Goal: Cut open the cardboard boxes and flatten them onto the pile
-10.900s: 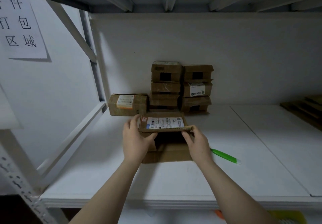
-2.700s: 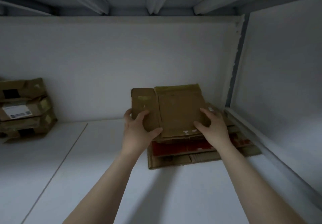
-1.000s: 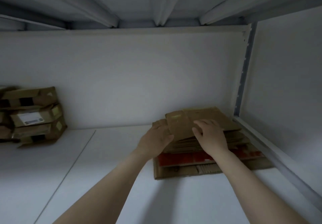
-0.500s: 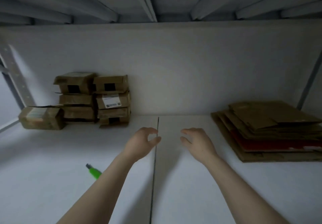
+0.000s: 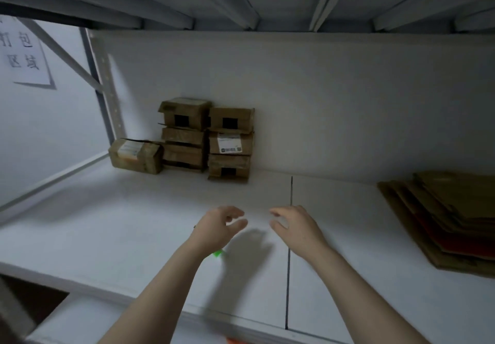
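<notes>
Boxes untouched; left hand, right hand loosely curled, holding nothing.

The view was dim, grey and low in contrast throughout. The brightest area lay left of the stacked boxes, beyond the upright post, so light perhaps came from that side. In front of the boxes, a soft shadow fell on the shelf board between the left hand and the right hand. Motion blur smeared the post, the paper sign far left of the boxes, and both hands' fingers. The beams above the boxes fanned outward under wide-angle distortion.
</notes>
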